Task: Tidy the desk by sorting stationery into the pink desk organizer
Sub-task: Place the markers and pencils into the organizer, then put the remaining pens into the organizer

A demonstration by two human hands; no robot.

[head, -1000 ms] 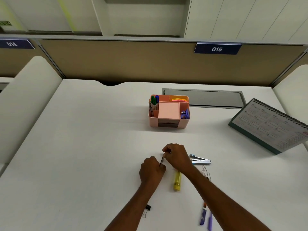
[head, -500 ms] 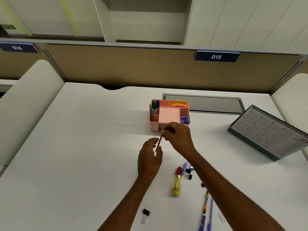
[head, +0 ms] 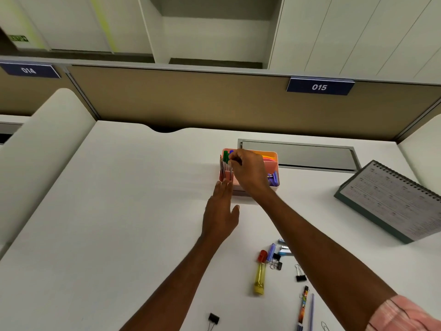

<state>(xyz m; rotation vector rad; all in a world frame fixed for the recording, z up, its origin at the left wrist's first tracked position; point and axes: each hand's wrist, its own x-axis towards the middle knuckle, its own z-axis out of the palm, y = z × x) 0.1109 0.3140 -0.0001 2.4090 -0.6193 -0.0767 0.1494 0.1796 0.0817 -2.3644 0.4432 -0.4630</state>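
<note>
The pink desk organizer [head: 274,158] stands on the white desk [head: 119,211], toward the far side and just near of a grey recessed panel [head: 298,155]. Its far-left compartment holds upright pens [head: 225,156] with green and blue caps, purple items [head: 274,178] lie in its right compartment, and something orange and yellow shows at its far right. The right hand [head: 249,173] is over the organizer, fingers pinched together above the pen compartment; what they pinch is too small to tell. The left hand [head: 220,211] is just near of the organizer's left corner, fingers straight and held together, holding nothing, fingertips at the organizer's front wall. On the near right of the desk lie a yellow highlighter [head: 260,273] with a red cap, several black binder clips [head: 300,274], a patterned pen [head: 303,306] and a small blue item. One more binder clip [head: 213,319] lies near the bottom edge. A spiral desk calendar [head: 391,201] stands at the right.
</note>
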